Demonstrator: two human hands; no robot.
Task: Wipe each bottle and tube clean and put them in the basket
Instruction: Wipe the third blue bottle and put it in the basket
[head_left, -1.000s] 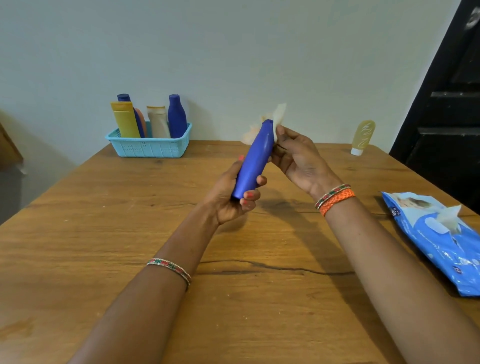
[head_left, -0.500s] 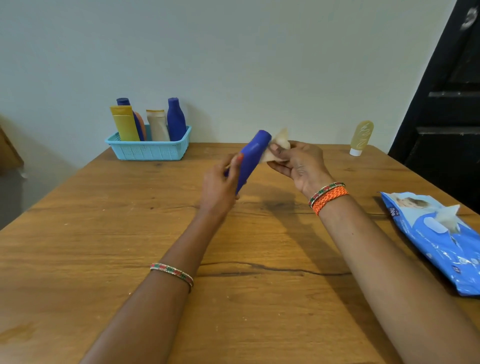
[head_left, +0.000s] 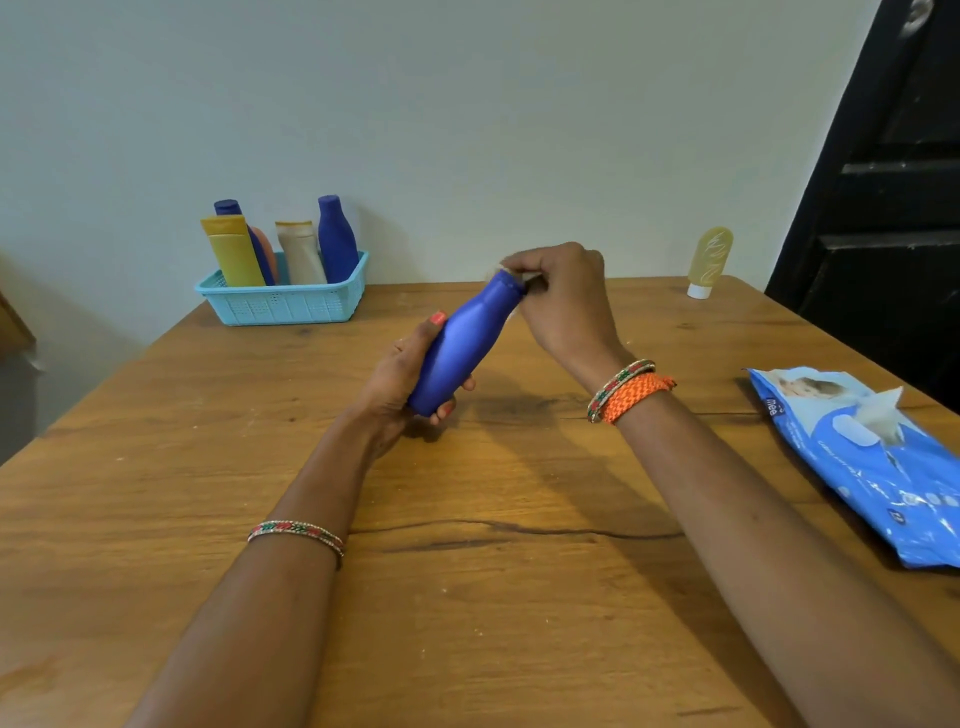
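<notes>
Wiping the Top of a Blue Bottle

Holding the blue bottle (head_left: 464, 345) up in the middle of the frame, the left hand (head_left: 402, 376) wraps its fingers and thumb around the fat bottom end. The bottle tilts, with its narrow top pointing up and to the right. The right hand (head_left: 563, 296) curls over that top and pinches a small white wipe (head_left: 498, 270) against the cap. Only little bits of the wipe peek out.

Up in the upper left of the frame, a light blue basket (head_left: 283, 306) sits on the wooden table (head_left: 519, 597), close to the wall. Standing in it are a yellow tube (head_left: 234, 252), a white tube (head_left: 300, 252) and a tall blue bottle (head_left: 336, 239), with more behind them.

Over in the upper right, a pale yellow tube (head_left: 709, 262) stands on its white cap by the table's far edge. At the right edge of the frame lies a blue pack of wipes (head_left: 883, 467) with one wipe sticking out.
</notes>
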